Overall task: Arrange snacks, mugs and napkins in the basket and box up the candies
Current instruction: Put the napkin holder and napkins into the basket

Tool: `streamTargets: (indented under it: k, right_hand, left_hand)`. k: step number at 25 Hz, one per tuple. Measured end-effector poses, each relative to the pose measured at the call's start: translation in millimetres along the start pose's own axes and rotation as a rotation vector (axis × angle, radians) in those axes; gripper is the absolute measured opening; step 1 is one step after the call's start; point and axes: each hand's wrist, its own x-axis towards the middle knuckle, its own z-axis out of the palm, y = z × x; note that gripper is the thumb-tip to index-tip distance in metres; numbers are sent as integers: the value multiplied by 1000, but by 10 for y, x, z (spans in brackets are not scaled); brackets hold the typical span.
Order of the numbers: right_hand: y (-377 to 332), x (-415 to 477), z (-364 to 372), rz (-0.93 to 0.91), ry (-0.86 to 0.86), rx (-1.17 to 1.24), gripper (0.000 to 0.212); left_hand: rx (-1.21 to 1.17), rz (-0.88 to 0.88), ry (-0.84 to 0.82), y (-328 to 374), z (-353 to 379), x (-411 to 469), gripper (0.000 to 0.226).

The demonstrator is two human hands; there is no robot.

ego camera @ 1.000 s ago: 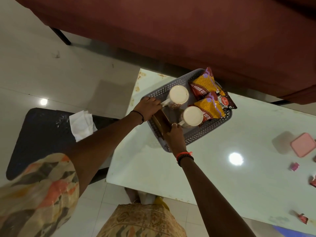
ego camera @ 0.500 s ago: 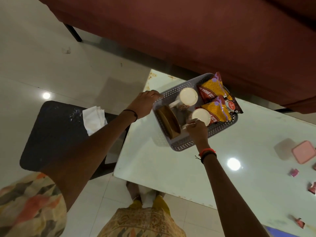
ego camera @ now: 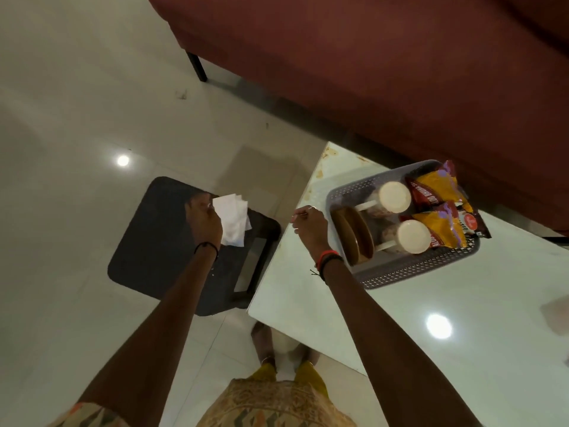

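Observation:
A grey perforated basket [ego camera: 397, 272] stands on the white table [ego camera: 400, 334]. Inside it are two white mugs [ego camera: 394, 197] [ego camera: 413, 236], two yellow snack packets [ego camera: 432, 188] [ego camera: 443, 229] and a brown wooden holder [ego camera: 354, 234] at its left end. White napkins [ego camera: 234, 221] lie on a black stool [ego camera: 160, 251] left of the table. My left hand [ego camera: 204, 221] is over the stool, its fingers at the left edge of the napkins. My right hand [ego camera: 309, 228] hovers over the table's left edge beside the basket, fingers loosely curled, holding nothing.
A dark red sofa [ego camera: 369, 63] fills the back, close behind the basket. The stool stands on a glossy tiled floor [ego camera: 77, 118]. My feet [ego camera: 277, 349] are at the table's near corner.
Both hands left the basket. My left hand swung left to the napkins on the stool; my right hand drew back to the table's left edge. The view turned left.

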Motion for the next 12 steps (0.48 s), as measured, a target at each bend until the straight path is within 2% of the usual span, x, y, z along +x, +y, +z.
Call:
streamTargets:
  k: [4, 9, 12]
  right_hand:
    - [-129, 27, 626, 3, -92, -125, 19]
    - [-129, 225, 1081, -56, -196, -236, 29]
    - [-90, 286, 1266, -109, -184, -275, 43]
  left_hand:
    - [125, -136, -165, -398, 23, 67, 28]
    - [-116, -183, -259, -510, 70, 72, 31]
    - [-139, -170, -297, -510, 114, 140, 32]
